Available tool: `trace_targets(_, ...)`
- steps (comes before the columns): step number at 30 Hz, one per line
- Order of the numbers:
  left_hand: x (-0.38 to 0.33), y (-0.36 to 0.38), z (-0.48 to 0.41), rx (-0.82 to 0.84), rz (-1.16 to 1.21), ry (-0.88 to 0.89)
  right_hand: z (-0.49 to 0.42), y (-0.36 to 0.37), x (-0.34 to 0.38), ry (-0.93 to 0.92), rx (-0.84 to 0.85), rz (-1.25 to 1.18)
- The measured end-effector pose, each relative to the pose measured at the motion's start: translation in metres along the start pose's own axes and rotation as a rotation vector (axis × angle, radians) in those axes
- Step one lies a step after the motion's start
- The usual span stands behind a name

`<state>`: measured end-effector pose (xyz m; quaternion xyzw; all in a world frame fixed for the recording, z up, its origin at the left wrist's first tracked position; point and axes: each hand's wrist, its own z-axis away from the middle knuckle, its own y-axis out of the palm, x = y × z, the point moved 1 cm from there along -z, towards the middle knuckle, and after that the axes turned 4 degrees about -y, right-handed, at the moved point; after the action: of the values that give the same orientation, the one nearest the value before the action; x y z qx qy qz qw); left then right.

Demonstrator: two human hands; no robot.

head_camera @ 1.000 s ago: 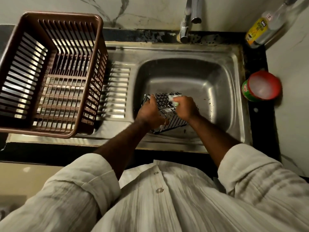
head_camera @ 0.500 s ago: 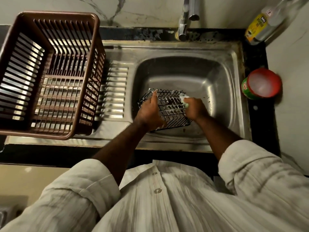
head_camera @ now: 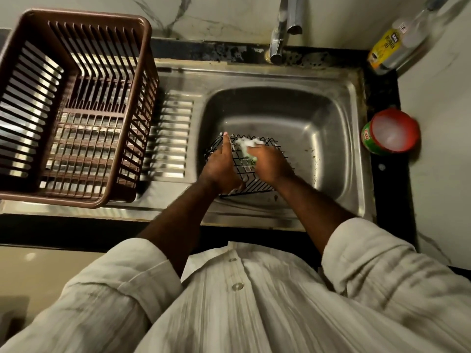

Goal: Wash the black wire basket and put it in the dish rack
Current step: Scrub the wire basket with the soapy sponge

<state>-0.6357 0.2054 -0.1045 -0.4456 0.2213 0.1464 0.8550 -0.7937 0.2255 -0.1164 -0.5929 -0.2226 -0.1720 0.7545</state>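
Down in the steel sink, head view: black wire basket sits tilted in the basin's front-left part, held between both hands. Left hand grips its left side w/ fingers curled round the wires, one finger stretched straight up along the left rim, tip at the top edge. Right hand lies on the basket's upper right, fingers closed on a green sponge w/ white foam, pressed vs the mesh near the top rim. Brown dish rack stands on the drainboard left of the basin, well apart from basket. Tap above the back edge; red-lidded tub & yellow-label bottle on the right counter.
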Motion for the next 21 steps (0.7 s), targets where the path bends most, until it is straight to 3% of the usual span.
trace_targets(4, -0.001, 0.001, 0.002, -0.001, 0.005, -0.009, -0.002, -0.008, -0.037, 0.271, 0.043, 0.103)
trace_targets(7, -0.002, 0.002, 0.001, 0.003, 0.007, -0.004, -0.009, -0.007, -0.042, 0.359, 0.034, -0.056)
trace_targets(14, -0.004, -0.004, -0.001, 0.031, -0.032, -0.003, -0.004, 0.009, 0.035, -0.002, -0.127, -0.193)
trace_targets(21, -0.004, -0.002, 0.005, 0.042, -0.144, -0.001, 0.007, 0.002, 0.012, -0.083, -0.052, 0.023)
